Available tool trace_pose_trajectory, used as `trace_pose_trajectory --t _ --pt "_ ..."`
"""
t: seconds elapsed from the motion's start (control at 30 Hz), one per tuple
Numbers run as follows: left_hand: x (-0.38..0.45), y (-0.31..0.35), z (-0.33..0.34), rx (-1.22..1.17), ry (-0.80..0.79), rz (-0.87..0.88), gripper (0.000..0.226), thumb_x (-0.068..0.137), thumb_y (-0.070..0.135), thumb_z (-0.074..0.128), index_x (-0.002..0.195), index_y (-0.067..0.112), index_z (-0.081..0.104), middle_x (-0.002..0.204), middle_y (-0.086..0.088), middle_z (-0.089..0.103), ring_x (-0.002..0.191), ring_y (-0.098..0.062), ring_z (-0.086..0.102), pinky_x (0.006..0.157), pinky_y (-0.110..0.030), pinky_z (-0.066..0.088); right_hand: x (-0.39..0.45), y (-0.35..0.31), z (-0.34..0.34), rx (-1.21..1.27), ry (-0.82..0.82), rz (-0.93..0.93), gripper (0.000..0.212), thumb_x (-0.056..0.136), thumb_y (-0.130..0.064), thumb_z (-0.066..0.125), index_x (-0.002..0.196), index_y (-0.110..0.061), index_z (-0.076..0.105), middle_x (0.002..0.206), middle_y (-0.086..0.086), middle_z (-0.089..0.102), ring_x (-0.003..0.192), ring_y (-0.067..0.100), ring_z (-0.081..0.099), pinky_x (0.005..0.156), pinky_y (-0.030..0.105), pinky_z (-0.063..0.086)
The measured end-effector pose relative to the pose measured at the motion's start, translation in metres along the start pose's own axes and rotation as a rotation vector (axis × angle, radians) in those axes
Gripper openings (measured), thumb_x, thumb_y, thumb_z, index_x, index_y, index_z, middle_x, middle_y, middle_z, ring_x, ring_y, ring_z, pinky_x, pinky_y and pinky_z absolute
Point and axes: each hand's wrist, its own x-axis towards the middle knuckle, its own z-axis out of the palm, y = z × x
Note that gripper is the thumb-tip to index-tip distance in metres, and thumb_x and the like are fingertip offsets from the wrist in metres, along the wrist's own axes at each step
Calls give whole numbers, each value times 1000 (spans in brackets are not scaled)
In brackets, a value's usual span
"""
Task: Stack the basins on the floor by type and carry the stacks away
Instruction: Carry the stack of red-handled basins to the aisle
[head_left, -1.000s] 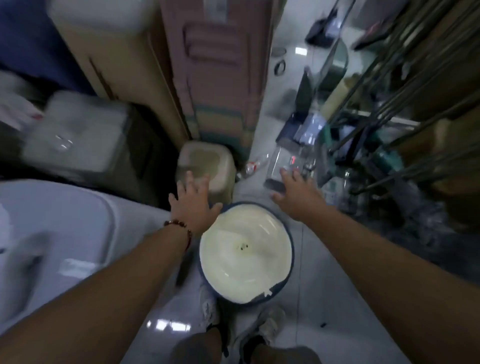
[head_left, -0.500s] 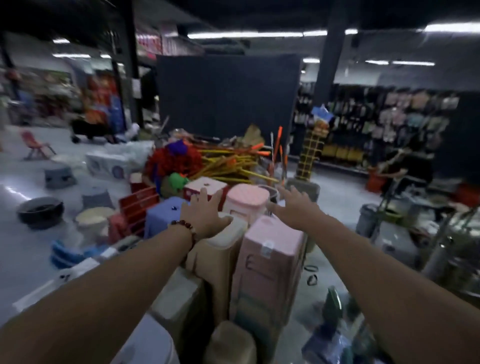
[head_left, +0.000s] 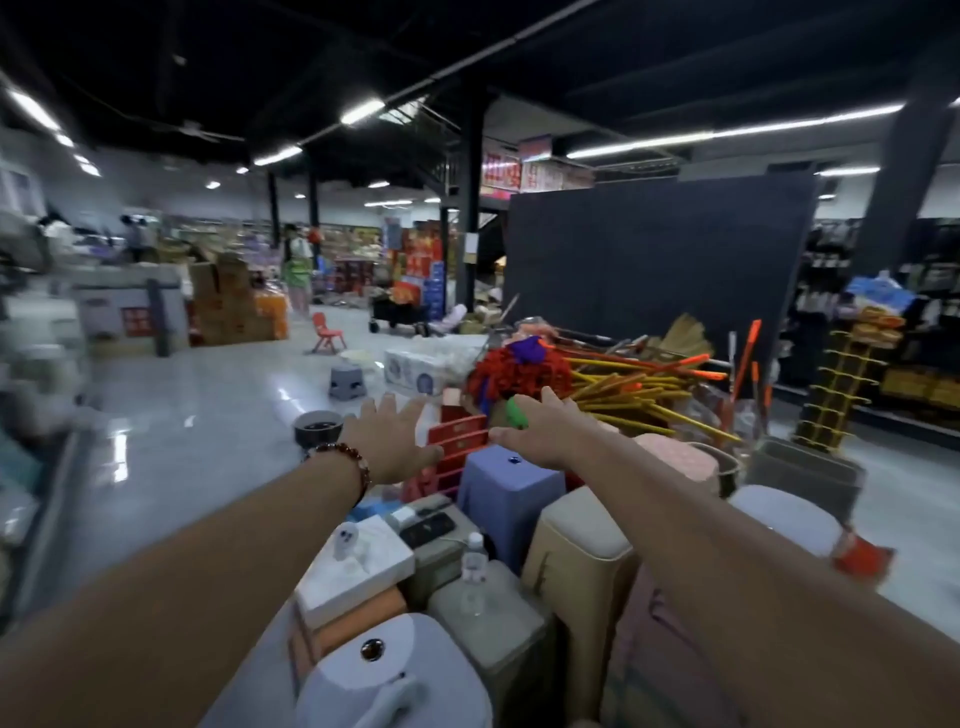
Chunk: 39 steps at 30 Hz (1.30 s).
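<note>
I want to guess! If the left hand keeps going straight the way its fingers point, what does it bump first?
Probably the red crates just past the left hand, though depth is hard to judge.

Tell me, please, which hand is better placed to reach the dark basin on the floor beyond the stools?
Probably the left hand: it is open and lies beside the dark basin in this view. The right hand, also open, sits farther right, over the purple stool.

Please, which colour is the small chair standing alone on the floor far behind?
Red-orange; the small chair shows, small and distant, in the head view.
</note>
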Motion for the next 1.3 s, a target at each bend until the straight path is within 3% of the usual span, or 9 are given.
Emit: trace_pose_trajectory --t 0.17,0.4,0.5,0.77,1.0,1.3 --pt "-9 -98 3 64 -1 -126 88 86 74 44 156 34 11 162 -10 21 145 -35 26 113 -52 31 43 -94 39 -36 -102 -140 81 92 -74 31 157 -31 13 166 5 -3 150 36 2 119 56 7" --pt "13 -241 -9 160 -59 -253 88 87 75 40 157 34 6 165 -11 10 148 -38 15 116 -57 22 123 -238 72 56 -99 -200 83 89 -78 29 157 -32 16 166 3 4 151 34 5 119 58 5" --pt "38 -280 -10 127 -37 -244 86 88 72 42 157 33 8 165 -12 9 148 -37 15 116 -57 21 157 -288 90 88 -67 -233 79 89 -75 33 154 -33 21 165 4 11 150 35 9 118 59 10" --pt "86 -352 54 43 -64 -267 84 92 67 42 157 32 3 165 -12 4 150 -36 9 119 -56 18 225 -337 131 92 -100 -265 76 94 -65 42 157 -31 17 165 5 11 150 35 10 117 54 15" --pt "117 -414 77 -105 -98 -390 86 91 69 42 157 34 0 166 -9 3 151 -33 9 120 -52 19 293 -385 161 189 -185 -364 79 90 -69 42 156 -32 18 165 2 10 150 30 15 119 53 20" --pt "142 -506 93 -54 -11 -426 89 88 72 44 157 34 2 165 -10 9 150 -32 15 118 -52 25 358 -463 179 165 -195 -512 75 94 -66 39 157 -32 17 166 4 5 151 31 7 119 53 15"
